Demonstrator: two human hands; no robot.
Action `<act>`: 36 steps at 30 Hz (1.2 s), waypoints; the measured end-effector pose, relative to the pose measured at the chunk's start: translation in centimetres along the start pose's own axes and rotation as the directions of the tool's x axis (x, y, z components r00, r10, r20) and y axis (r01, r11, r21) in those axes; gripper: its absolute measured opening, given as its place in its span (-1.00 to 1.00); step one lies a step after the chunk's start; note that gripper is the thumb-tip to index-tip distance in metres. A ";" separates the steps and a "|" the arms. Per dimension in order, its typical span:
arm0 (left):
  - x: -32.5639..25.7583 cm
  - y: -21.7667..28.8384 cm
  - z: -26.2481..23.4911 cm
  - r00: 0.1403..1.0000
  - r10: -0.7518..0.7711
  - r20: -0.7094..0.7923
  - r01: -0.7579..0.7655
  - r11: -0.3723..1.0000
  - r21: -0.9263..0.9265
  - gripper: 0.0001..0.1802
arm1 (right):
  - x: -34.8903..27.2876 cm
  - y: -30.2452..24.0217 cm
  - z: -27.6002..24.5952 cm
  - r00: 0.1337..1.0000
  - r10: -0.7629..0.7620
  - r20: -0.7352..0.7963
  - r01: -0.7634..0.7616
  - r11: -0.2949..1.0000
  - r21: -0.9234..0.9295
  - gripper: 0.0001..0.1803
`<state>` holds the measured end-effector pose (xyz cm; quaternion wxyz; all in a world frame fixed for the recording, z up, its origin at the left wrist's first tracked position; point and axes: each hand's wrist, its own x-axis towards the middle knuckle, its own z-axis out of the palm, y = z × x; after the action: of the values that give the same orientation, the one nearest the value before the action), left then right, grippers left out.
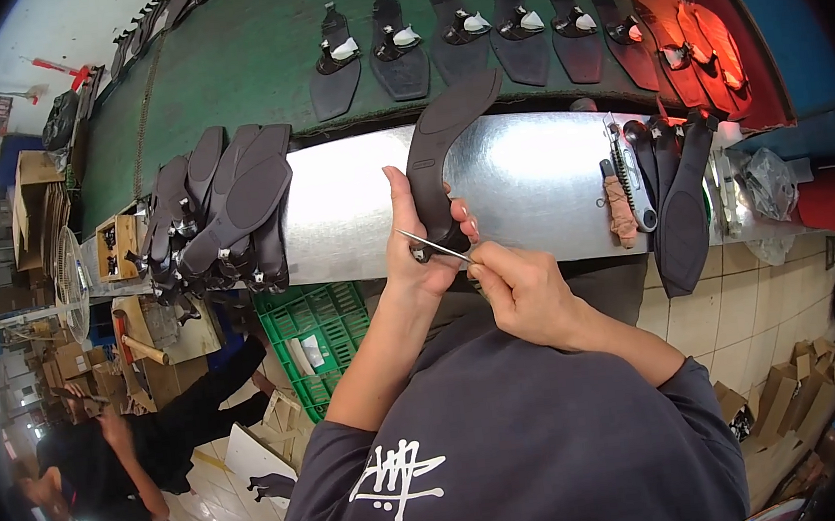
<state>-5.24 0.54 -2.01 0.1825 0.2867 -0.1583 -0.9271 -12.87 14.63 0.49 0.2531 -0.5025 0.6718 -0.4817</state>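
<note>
My left hand (414, 261) is closed around the narrow end of a black sandal sole (435, 148), held bottom side up over the metal worktop. Its broad toe end points away from me, toward the green conveyor belt. In the fingers of my right hand (529, 295) is a thin pointed metal rod (428, 243), which looks like an awl. The rod slants across the narrow end of the sole, where a small shiny fitting (422, 254) shows beside my left palm. My fingers partly hide that end, so I cannot tell whether the tip touches the fitting.
More black soles (236, 203) lie heaped left on the worktop (352, 206), beside a wooden box (117, 247). Sandals with white wads (403, 56) line the green belt (237, 57). Right are a tape-wrapped tool (620, 209) and several soles (685, 215). A green crate (313, 321) stands below; another person (133, 439) is left.
</note>
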 end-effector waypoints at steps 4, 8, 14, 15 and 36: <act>0.6 0.0 -0.8 0.999 0.028 -0.038 -0.027 0.999 0.035 -0.32 | -1.2 -0.7 0.8 0.975 -0.184 0.127 0.187 0.982 -0.011 -0.91; -1.1 0.9 -0.3 0.999 0.019 -0.049 -0.013 0.992 0.122 -0.24 | -0.3 -0.4 -0.6 0.998 -0.026 -0.058 0.027 1.000 0.010 -0.93; -1.9 -0.5 0.6 0.997 0.064 -0.038 -0.045 0.920 0.389 -0.53 | 1.6 -0.9 -2.2 0.993 0.041 -0.108 -0.017 0.976 0.216 -0.51; -2.0 -0.7 0.6 0.995 0.090 -0.036 -0.066 0.901 0.429 -0.54 | 1.7 -0.8 -2.1 0.995 -0.004 -0.104 0.025 0.981 0.193 -0.45; -3.1 0.6 1.3 0.975 0.052 0.216 -0.127 0.930 0.346 -0.42 | 0.3 1.0 -4.0 0.977 0.209 -0.045 -0.151 0.825 0.545 -0.53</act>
<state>-3.49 1.60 0.67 0.1525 0.2115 -0.3550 -0.8978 -16.72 15.96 1.25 0.3933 -0.3199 0.5661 -0.6500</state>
